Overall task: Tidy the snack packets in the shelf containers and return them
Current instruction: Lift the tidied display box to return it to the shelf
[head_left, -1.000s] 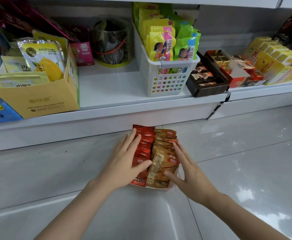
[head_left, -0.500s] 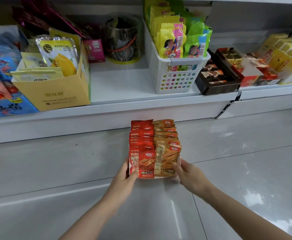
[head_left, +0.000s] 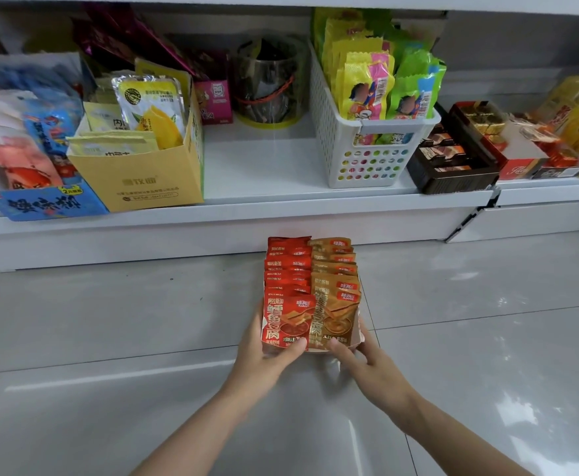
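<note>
Item: snack tray (head_left: 359, 333) of red packets (head_left: 286, 286) and brown packets (head_left: 336, 290), now lifted off the floor since a moment ago, my left hand (head_left: 264, 355) and right hand (head_left: 367, 365) gripping its near corners, rows tidied, due back in the shelf gap (head_left: 264, 166).

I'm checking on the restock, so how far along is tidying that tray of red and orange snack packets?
Done: the red packets and orange packets stand in two neat rows in their tray. In hand: the left hand and right hand grip the tray's near end over the floor. Left: returning it to the shelf, probably the gap between the yellow box and white basket.
</note>
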